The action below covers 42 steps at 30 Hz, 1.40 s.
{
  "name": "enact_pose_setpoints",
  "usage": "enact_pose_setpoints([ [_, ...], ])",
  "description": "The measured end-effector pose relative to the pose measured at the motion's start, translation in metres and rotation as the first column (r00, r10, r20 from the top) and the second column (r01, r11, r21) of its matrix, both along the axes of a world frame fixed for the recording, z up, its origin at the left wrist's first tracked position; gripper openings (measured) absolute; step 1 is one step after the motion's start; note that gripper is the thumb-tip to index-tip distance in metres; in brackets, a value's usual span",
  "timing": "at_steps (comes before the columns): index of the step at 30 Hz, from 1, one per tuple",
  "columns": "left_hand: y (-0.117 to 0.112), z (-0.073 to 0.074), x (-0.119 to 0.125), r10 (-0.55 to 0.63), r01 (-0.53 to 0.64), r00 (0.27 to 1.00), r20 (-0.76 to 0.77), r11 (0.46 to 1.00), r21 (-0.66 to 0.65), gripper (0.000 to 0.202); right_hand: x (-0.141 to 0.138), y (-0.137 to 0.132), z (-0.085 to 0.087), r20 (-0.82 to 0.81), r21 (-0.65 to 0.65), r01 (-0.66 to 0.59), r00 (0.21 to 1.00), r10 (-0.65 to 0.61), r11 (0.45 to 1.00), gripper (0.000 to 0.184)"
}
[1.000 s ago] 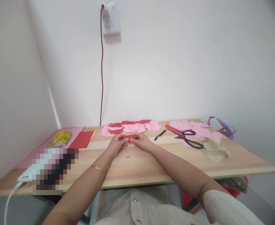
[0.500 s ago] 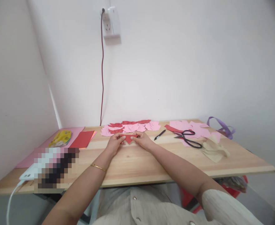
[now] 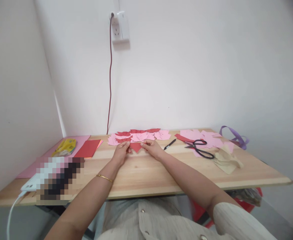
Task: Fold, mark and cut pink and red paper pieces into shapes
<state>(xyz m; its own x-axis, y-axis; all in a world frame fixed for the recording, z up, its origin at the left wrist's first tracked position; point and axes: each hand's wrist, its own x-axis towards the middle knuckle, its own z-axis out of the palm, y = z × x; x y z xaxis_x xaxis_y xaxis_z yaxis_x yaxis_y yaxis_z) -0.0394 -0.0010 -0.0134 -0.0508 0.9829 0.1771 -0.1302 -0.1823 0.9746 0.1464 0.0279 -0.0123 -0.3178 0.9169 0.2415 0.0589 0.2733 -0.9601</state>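
Observation:
A small red piece of folded paper (image 3: 136, 147), pointed at its lower end, is held between my two hands above the wooden table. My left hand (image 3: 122, 151) pinches its left corner. At the right corner, the thumb and fingers of my right hand (image 3: 151, 148) are closed on it. Just behind my hands lies a row of pink and red cut paper pieces (image 3: 138, 136) with jagged edges. A black pen (image 3: 170, 144) rests to the right of my right hand. Farther right are black-handled scissors (image 3: 200, 148), spread apart.
Pink paper scraps (image 3: 211, 138), a crumpled beige sheet (image 3: 227, 160) and a purple ribbon (image 3: 235, 135) lie at the right. Stacked red paper (image 3: 88, 149), a yellow packet (image 3: 65, 147) and a white device with a cable (image 3: 31, 183) are on the left of the table (image 3: 146, 180).
The fingers have shifted slightly outward, so more of the red paper shows between them. The view has tilted a little; the other things lie where they were.

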Motion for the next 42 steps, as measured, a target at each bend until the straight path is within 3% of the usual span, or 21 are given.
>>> enact_pose_setpoints([
  [8,0.0,0.001,0.001,0.05,-0.049,0.997,0.058,0.999,-0.015,0.039,-0.001,0.001,-0.002,-0.036,-0.038,-0.045,0.998,0.044,0.998,0.039],
  [15,-0.003,-0.004,0.007,-0.133,0.131,0.991,-0.021,0.989,-0.074,0.033,0.0,0.004,-0.004,-0.075,0.001,-0.019,0.997,0.019,1.0,0.035],
  [23,-0.007,-0.003,0.016,-0.109,0.109,0.994,-0.004,0.994,-0.019,0.029,-0.011,-0.004,-0.008,-0.232,-0.088,-0.19,0.959,0.165,0.978,0.041],
  [30,-0.004,-0.003,0.013,-0.083,0.081,0.989,-0.126,0.997,-0.017,0.03,-0.002,0.002,0.003,-0.196,-0.036,-0.028,0.98,0.021,0.999,0.033],
  [37,0.0,-0.006,0.01,0.028,-0.032,0.996,-0.08,0.998,-0.053,0.033,0.006,0.012,0.005,-0.251,-0.088,0.073,0.963,-0.093,0.993,0.038],
  [42,0.0,-0.004,0.012,-0.003,0.001,0.999,-0.049,0.999,-0.046,0.033,-0.002,0.009,-0.006,-0.121,0.033,-0.096,0.988,0.099,0.995,0.032],
])
